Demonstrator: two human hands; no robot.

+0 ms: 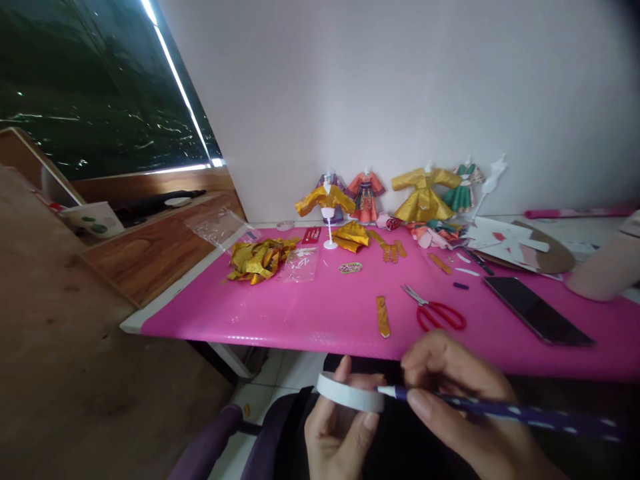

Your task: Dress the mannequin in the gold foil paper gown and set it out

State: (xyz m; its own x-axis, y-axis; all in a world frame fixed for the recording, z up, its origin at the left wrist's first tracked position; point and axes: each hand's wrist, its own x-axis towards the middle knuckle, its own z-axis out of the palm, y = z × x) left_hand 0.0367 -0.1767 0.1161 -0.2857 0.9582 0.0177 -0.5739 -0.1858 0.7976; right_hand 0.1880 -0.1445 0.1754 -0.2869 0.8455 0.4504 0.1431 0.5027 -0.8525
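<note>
My left hand (337, 440), low in the middle of the view, is closed on a white ring (350, 395) that looks like a roll of narrow tape. In my right hand (465, 407) is a dark blue pen-like stick (525, 413) with light spots, pinched between thumb and fingers. Its pale tip meets or nearly meets the ring's right side; contact is unclear. Just beyond, on the pink table (300, 317), lie a small gold patterned strip (383, 316) and scissors with red handles (440, 316).
A phone (537, 310) lies at the right. Gold folded scraps (260, 259) and a clear bag (301, 265) are at the left. Along the wall stand miniature garments, including a gold dress (425, 190) and a gold top (325, 199) on a white stand (329, 230).
</note>
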